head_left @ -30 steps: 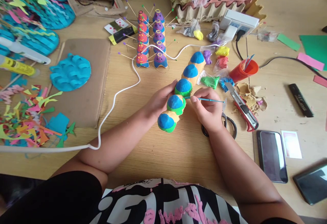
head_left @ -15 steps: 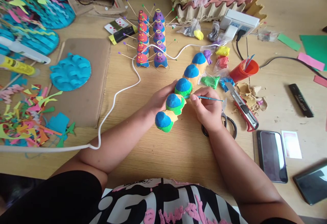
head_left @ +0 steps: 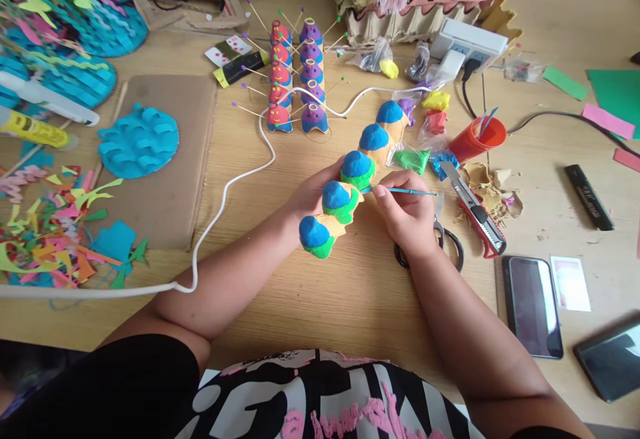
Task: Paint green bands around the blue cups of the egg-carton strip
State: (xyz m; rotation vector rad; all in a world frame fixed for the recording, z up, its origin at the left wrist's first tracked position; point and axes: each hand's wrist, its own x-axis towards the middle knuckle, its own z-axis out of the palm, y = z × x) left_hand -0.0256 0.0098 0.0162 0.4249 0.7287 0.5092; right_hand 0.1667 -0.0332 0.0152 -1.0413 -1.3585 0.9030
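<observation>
My left hand (head_left: 317,192) grips a strip of egg carton (head_left: 381,154) from its left side, fingers partly hidden beneath it. Blue clay (head_left: 357,164) caps every bump, and green clay (head_left: 319,248) covers the lower part of the three bumps nearest me. Between thumb and fingers, my right hand (head_left: 406,209) pinches a thin blue modelling tool (head_left: 407,191). The tool's tip meets the green edge of the middle bump. Below my right hand lie black-handled scissors (head_left: 453,250), partly covered by it.
Finished carton figures (head_left: 313,72) with pins stand at the back. A white cable (head_left: 225,189) runs across the table to a power strip (head_left: 469,42). Right of my hand are a utility knife (head_left: 475,209), an orange cup (head_left: 477,140) and a phone (head_left: 533,305). Paper scraps (head_left: 60,232) lie left.
The near end of the carton strip has shifted slightly left and tilted a little in my left hand. My right hand and the tool have barely moved.
</observation>
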